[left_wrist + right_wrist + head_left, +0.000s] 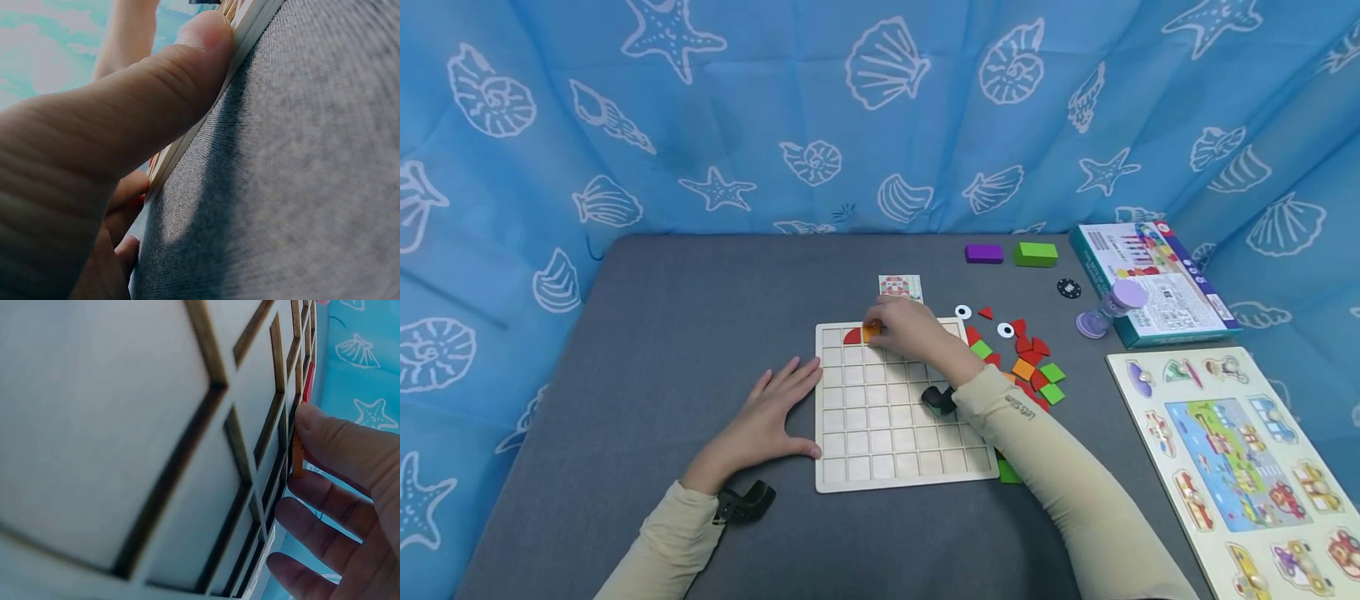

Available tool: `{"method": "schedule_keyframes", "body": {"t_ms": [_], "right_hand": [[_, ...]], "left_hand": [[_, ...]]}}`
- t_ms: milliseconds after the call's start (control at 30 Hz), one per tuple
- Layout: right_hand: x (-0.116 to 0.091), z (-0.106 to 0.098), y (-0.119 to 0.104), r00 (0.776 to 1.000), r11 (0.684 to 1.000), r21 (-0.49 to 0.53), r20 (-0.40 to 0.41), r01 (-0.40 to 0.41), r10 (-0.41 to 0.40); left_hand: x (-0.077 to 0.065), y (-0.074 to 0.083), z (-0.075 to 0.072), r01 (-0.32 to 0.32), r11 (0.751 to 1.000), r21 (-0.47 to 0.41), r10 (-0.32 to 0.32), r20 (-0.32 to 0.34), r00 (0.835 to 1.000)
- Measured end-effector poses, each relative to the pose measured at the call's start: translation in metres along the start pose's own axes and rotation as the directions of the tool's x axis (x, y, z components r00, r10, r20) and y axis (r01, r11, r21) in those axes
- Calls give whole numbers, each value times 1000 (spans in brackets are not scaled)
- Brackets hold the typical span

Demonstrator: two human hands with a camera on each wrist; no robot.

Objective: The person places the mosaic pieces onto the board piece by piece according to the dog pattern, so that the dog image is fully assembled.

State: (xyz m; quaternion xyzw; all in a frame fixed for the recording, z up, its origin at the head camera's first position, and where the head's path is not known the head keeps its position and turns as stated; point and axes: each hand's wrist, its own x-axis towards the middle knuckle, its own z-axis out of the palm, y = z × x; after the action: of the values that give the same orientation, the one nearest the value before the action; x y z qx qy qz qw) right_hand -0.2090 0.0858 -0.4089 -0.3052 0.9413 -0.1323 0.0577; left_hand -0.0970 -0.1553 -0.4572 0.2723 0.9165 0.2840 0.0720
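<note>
While the right hand (913, 329) pinched an orange tile (870, 332) between thumb and forefinger, dark lettering ran across the right sleeve (1060, 492), too small to read for certain. The box (1168, 292) at the far right carried dense print, and the black disc (1069, 288) near it bore pale marks, none of it legible. The puzzle (1206, 392) to the near right showed pictures of vehicles.

Bare table (700, 325) stretched left of the board (868, 417), reaching back to the curtain (797, 108). Room was tighter on the other side: loose pieces (1022, 368) in red, orange and green crowded the board's right edge, and the right forearm crossed over that edge. The card (901, 286) lay just beyond the far edge, partly behind the right hand, with the purple block (983, 254) and green block (1036, 254) farther back.

The left hand (772, 425) was spread, fingers apart, its thumb pressed against the board's left edge and its fingertips set higher along the same side.

The grip on the tile was closed at the fingertips, the other right fingers loosely bent. The tile sat at the board's far row, just right of a red piece (852, 337); whether it lay fully down in its square could not be told.
</note>
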Motion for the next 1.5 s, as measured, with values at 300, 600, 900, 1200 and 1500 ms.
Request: {"method": "schedule_keyframes", "body": {"t_ms": [300,600,900,1200,1500], "right_hand": [[-10,-7,7,1000,998,53,11,-25,25],[-57,-32,55,989,985,107,-59,-132,139],[-102,-37,102,959,959,124,-87,-257,268],[-126,-39,131,903,903,108,-72,-416,424],[-123,-39,135,869,866,101,-22,-491,495]], "left_hand": [[0,1,0,-2,1000,-10,2,-1,1000],[0,1,-1,-10,1000,-16,10,-5,1000],[0,0,-1,-13,1000,-19,13,0,1000],[0,-1,0,-11,1000,-17,11,-3,1000],[0,1,-1,-5,1000,-17,5,3,1000]]}}
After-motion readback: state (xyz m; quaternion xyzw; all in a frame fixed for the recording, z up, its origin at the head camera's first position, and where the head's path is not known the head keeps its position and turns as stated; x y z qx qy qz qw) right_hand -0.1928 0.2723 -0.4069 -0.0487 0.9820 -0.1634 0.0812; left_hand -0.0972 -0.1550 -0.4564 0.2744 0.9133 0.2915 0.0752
